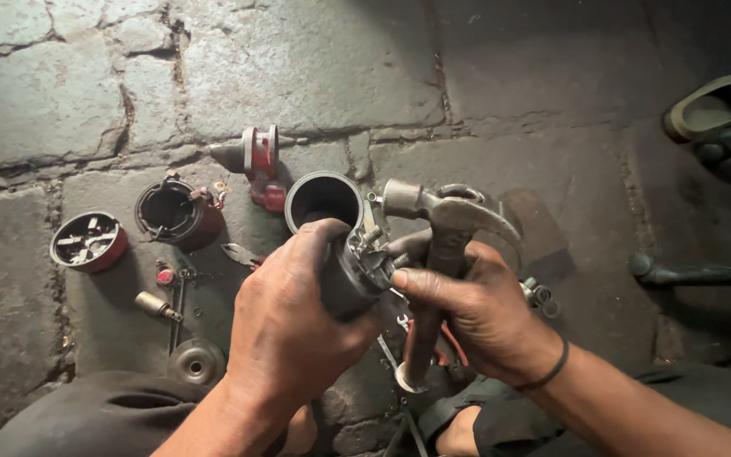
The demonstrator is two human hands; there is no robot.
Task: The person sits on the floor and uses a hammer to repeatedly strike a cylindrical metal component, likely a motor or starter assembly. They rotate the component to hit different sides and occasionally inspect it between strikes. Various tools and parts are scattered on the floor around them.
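Observation:
My left hand [294,317] grips a dark cylindrical motor part [350,272] with small terminals and screws on its top end. My right hand [474,309] is closed around the shaft of a claw hammer [448,222], just under the head, with the head raised beside the part. Both hands are greasy and held close together above the stone floor. The hammer's handle runs down between my hands toward my feet.
On the stone floor [298,76] lie a hollow metal cylinder [324,199], a red housing with windings [176,213], a red end piece [257,161], a round red cap [87,241], a small disc [195,362] and loose small parts. A dark frame [721,127] stands at the right.

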